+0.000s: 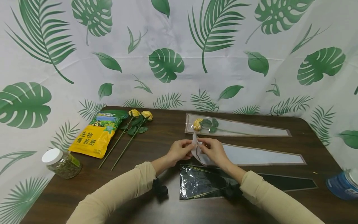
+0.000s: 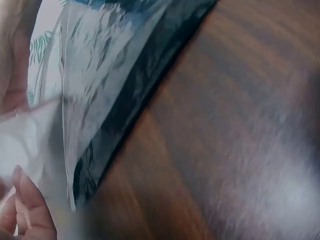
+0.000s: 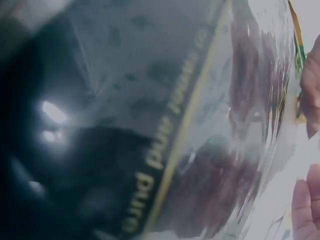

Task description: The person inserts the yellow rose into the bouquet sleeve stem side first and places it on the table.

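My left hand (image 1: 180,151) and right hand (image 1: 213,150) pinch the wide end of a white tapered flower sleeve (image 1: 260,155), lifting it off the table. The sleeve's narrow end lies flat to the right. Just in front, below my right forearm, rests a black tapered flower sleeve (image 1: 201,183) with a shiny clear front and gold lettering. Behind my hands, another sleeve (image 1: 268,130) has a yellow rose (image 1: 197,124) inside. In the left wrist view, fingertips hold the pale sleeve (image 2: 25,142) at the left edge, beside the black sleeve (image 2: 125,100).
Two yellow roses (image 1: 139,115) with long stems lie left of my hands, next to a yellow fertilizer bag (image 1: 96,133). A white-lidded jar (image 1: 64,166) lies tilted at the left edge. A blue can (image 1: 342,185) stands at the right edge. A leaf-printed cloth (image 1: 167,31) hangs behind the table.
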Demonstrator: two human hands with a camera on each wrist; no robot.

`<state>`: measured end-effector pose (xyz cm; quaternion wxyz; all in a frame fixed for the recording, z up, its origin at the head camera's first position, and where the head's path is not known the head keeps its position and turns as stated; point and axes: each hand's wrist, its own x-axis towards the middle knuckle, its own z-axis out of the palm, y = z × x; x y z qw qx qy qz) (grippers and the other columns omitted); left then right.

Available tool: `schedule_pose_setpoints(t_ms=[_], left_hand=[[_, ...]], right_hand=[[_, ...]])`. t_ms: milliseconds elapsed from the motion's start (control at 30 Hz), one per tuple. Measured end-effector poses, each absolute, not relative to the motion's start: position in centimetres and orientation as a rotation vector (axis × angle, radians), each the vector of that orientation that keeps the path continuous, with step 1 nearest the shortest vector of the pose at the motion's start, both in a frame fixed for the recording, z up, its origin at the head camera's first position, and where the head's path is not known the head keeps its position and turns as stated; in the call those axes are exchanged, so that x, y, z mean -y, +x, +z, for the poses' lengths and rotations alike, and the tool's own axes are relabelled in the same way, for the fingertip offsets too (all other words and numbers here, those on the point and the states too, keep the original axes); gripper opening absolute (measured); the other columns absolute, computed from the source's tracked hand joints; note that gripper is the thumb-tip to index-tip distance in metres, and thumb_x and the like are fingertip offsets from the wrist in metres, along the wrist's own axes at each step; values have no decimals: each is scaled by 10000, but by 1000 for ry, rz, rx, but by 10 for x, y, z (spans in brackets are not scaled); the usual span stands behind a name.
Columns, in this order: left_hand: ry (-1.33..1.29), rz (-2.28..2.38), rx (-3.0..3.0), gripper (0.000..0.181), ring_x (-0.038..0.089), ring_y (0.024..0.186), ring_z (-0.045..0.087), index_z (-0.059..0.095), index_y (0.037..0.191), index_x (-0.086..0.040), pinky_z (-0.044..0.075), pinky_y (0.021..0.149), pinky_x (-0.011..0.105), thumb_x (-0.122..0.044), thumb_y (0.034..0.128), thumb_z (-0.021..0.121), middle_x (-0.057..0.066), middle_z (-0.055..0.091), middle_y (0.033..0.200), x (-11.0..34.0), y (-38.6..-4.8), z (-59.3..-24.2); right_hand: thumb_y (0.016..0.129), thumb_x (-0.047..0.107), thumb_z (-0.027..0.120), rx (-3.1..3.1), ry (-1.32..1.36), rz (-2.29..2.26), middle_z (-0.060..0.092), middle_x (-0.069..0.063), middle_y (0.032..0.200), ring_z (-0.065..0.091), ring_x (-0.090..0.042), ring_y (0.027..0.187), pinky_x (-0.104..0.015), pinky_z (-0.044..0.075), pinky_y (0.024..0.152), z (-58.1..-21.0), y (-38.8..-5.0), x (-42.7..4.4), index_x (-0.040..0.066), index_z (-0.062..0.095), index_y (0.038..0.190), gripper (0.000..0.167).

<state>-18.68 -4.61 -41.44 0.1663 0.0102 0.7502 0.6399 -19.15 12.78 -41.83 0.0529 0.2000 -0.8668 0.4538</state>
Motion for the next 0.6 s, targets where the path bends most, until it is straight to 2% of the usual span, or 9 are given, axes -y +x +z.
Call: schedule_pose_setpoints(t_ms=[300,400,533,600], left_hand=[[-112,1851,-2202,230,54,565,583,656,1105,28,523,542,202,-13,883,608,122,696,865,60,-198,-423],[-94,1909,-2166,244,63,611,613,642,1129,30,533,573,206,-74,913,595,154,687,931,60,-199,-423],[-37,1960,-2112,351,127,691,645,619,1158,28,563,648,270,-237,930,595,178,663,1028,54,-197,-413],[-7,1950,-2115,370,140,690,647,624,1148,19,567,661,291,-266,913,620,170,664,1052,52,-196,-410]], right_hand=[[861,-25,629,2551,519,1470,645,-102,722,637,-145,571,-193,464,530,-415,-186,-136,-29,655,1128,269],[873,-12,622,2551,480,1483,650,-108,738,642,-130,571,-184,459,523,-413,-184,-140,-30,655,1127,257],[885,-45,590,2569,453,1519,635,-187,774,668,-241,613,-171,482,543,-396,-174,-134,-96,625,1128,251],[886,-53,586,2565,450,1536,623,-200,785,670,-290,632,-167,493,553,-395,-174,-131,-111,616,1130,253]])
